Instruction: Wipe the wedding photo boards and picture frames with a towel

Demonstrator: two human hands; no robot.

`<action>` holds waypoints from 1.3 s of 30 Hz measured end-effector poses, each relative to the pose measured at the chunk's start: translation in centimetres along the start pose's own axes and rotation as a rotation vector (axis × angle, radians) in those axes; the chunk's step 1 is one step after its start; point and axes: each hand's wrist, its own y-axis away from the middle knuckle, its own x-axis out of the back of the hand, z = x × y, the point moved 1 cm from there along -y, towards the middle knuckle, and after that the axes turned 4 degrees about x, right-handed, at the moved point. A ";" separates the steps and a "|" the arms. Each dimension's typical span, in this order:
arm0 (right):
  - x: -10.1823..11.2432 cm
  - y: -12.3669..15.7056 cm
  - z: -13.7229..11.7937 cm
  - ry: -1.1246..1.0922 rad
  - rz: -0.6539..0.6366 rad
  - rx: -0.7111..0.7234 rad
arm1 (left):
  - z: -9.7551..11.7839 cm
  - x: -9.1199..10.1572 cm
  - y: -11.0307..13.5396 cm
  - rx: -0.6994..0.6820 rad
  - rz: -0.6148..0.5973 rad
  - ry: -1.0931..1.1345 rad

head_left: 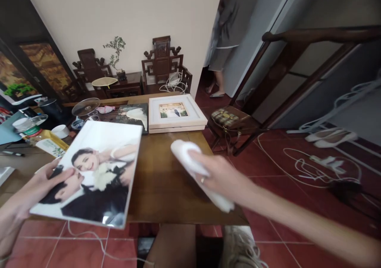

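Note:
My left hand [41,186] grips a photo panel [102,180] by its left edge, thumb across the front. The panel shows two people with white flowers and is tilted above the table's left side. In my right hand [218,175] is a folded white cloth [182,151], held over the right part of the wooden table [154,177]. The cloth is smeared by motion, and whether it touches the tabletop I cannot tell. Beyond the hands lies a white-framed picture [178,109] on top of another frame. A dark picture panel [131,115] is beside it.
An oil bottle [50,145], a white cap [60,131] and a glass lid [86,106] crowd the table's left. At right stands a wooden chair [285,58] with a plaid bag [224,117] on its seat. Cables [324,167] lie on the red floor. Another person [222,58] stands in the doorway.

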 end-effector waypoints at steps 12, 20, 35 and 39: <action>1.5 -4.8 0.3 0.357 0.113 0.534 | 1.0 -8.7 1.0 -0.185 -0.544 0.108; -1.4 -2.8 1.6 0.474 0.071 0.652 | 4.0 -11.8 -2.7 -0.367 -0.867 0.007; -1.1 -3.0 2.9 0.521 0.176 0.525 | 10.1 -15.0 -8.8 -0.947 -0.673 -0.388; -1.2 -3.8 3.9 0.542 0.147 0.481 | 10.2 -15.9 -8.8 -0.980 -0.511 -0.437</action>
